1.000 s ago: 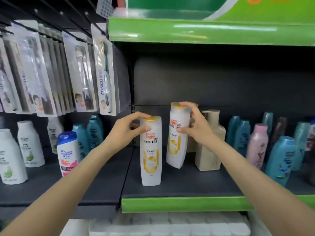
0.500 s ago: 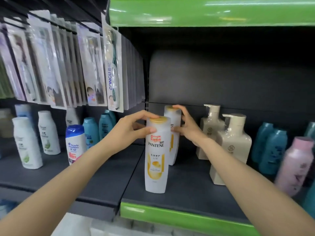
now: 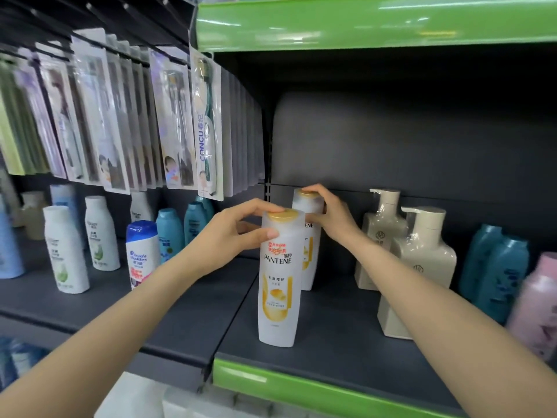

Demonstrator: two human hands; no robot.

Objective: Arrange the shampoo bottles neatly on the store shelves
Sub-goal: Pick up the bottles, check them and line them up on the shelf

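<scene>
Two tall white Pantene shampoo bottles with gold caps stand upright on the dark grey shelf with a green front edge (image 3: 301, 384), one behind the other. The left hand (image 3: 229, 236) grips the near Pantene bottle (image 3: 278, 285) at its top, thumb on the front, fingers curled over the cap. The right hand (image 3: 334, 212) holds the far Pantene bottle (image 3: 309, 254) likewise, fingers curled around its cap. To the right stand two beige pump bottles (image 3: 419, 267), then what seem to be teal bottles (image 3: 497, 267), blurred.

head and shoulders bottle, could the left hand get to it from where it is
Probably yes: the Head & Shoulders bottle stands just beside the left hand with nothing between, but the hand must first release the front Pantene bottle.
</scene>
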